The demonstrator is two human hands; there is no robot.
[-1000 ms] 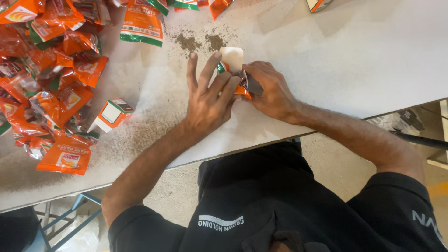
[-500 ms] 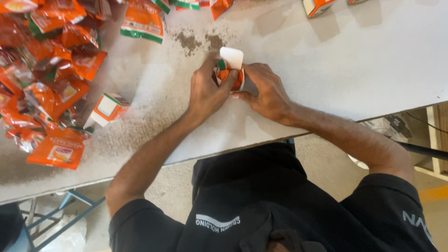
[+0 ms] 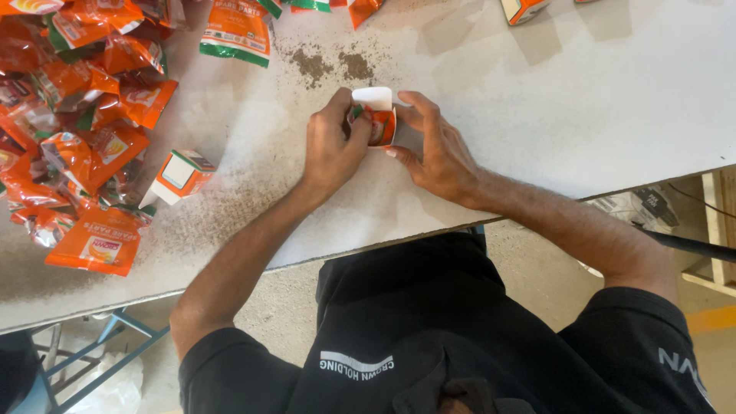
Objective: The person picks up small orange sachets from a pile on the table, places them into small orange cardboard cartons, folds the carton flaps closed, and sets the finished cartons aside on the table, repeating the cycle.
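A small orange and white carton stands on the white table with its white top flap up. My left hand is curled against its left side, thumb and fingers pressing something orange into the opening. My right hand cups the carton's right side and front, fingers spread around it. Both hands hold the carton between them.
A heap of orange foil packets fills the table's left part. One more small carton lies on its side near the heap. Brown powder is scattered behind the carton. Another carton sits at the far edge.
My left hand went from flat with fingers spread to curled tight against the carton. The carton now stands more upright between both hands.
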